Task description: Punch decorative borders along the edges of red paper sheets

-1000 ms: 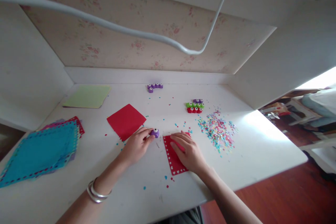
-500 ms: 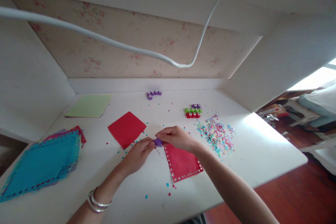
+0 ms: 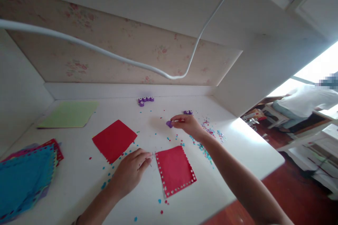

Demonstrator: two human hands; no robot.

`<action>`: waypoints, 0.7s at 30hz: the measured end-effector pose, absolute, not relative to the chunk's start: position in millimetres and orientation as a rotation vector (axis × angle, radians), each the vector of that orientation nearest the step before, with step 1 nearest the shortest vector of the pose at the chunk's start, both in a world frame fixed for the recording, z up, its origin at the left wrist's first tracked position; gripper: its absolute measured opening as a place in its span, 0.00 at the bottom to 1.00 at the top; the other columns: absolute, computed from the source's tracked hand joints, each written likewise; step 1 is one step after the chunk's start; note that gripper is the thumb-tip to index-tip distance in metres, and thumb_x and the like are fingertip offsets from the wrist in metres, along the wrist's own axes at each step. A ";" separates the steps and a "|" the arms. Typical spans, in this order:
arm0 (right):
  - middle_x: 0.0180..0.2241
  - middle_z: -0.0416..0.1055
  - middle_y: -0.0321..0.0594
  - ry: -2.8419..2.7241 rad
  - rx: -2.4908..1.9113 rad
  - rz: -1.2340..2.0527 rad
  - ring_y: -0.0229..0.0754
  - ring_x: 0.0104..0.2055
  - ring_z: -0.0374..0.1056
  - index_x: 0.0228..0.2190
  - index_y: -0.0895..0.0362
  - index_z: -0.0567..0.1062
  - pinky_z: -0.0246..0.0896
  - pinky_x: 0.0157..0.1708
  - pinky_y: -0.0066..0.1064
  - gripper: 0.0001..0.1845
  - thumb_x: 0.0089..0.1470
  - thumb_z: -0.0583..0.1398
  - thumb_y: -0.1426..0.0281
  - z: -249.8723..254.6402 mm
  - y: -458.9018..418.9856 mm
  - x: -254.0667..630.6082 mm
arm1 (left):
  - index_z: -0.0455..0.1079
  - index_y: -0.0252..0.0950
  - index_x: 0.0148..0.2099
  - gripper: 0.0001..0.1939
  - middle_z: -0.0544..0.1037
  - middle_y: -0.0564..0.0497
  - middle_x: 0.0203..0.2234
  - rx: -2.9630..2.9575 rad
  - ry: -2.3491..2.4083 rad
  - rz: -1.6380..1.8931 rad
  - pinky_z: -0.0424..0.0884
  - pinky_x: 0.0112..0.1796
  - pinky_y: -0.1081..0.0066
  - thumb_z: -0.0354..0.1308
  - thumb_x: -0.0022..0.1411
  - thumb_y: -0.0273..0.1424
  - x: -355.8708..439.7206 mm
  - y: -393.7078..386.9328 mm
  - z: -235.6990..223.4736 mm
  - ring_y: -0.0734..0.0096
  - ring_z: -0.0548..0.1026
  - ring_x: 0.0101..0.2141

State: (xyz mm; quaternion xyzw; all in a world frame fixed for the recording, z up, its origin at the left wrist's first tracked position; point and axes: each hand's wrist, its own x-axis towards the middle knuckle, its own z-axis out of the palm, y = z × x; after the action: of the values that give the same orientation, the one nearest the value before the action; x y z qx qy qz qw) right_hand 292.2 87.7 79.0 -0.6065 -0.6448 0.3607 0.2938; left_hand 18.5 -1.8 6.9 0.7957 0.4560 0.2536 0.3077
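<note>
My right hand (image 3: 186, 124) is raised over the middle of the white desk, its fingers closed on a small purple craft punch (image 3: 169, 124). My left hand (image 3: 132, 168) is low over the desk, fingers loosely curled with a gap between thumb and forefinger; I see nothing held in it. Just right of it lies a red paper square (image 3: 174, 170) with punched holes along its left, bottom and right edges. Another red square (image 3: 114, 140), mostly unpunched, lies up and left of that hand.
Several purple punches (image 3: 145, 100) stand near the back wall; more purple punches (image 3: 188, 112) are beyond my right hand. Confetti (image 3: 206, 153) is scattered at right. Green paper (image 3: 67, 114) and punched blue sheets (image 3: 26, 179) lie at left. A person (image 3: 303, 98) sits at far right.
My hands have parted. The right hand has carried the purple punch away from the red paper, up and rightward, now hiding the green and red punches. The view has shifted right.
</note>
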 end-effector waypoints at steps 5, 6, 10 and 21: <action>0.33 0.80 0.43 -1.834 -1.958 0.379 0.44 0.33 0.75 0.41 0.55 0.81 0.67 0.33 0.32 0.18 0.54 0.60 0.58 91.4 149.3 344.7 | 0.74 0.40 0.48 0.14 0.78 0.49 0.40 2.218 1.207 0.631 0.72 0.44 0.69 0.48 0.71 0.34 21.4 -2.5 8.9 0.66 0.76 0.42; 0.34 0.80 0.43 -1.863 -1.989 0.316 0.46 0.36 0.75 0.40 0.55 0.81 0.67 0.37 0.32 0.17 0.54 0.61 0.59 90.7 158.9 350.2 | 0.74 0.40 0.48 0.14 0.78 0.49 0.40 2.217 1.209 0.630 0.72 0.43 0.70 0.48 0.71 0.34 21.6 -2.5 9.8 0.66 0.76 0.42; 0.42 0.80 0.41 -2.044 -2.057 0.158 0.48 0.46 0.73 0.38 0.52 0.82 0.63 0.45 0.32 0.12 0.53 0.61 0.64 76.5 181.4 356.3 | 0.74 0.40 0.47 0.14 0.78 0.50 0.40 2.215 1.201 0.648 0.71 0.44 0.70 0.48 0.71 0.33 21.1 -3.0 13.2 0.68 0.76 0.41; 0.49 0.75 0.49 -2.262 -2.060 -0.058 0.52 0.51 0.70 0.47 0.56 0.78 0.62 0.48 0.38 0.22 0.65 0.48 0.62 72.4 194.0 320.1 | 0.75 0.40 0.45 0.12 0.76 0.50 0.38 2.287 1.219 0.657 0.70 0.45 0.66 0.49 0.70 0.29 22.4 -2.3 10.7 0.67 0.74 0.39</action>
State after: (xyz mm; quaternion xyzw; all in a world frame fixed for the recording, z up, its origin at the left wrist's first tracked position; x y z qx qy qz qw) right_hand 320.1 194.0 72.4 -0.6727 -0.7386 -0.0189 0.0406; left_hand 22.4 -2.3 10.7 0.8320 0.4435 0.2390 0.2321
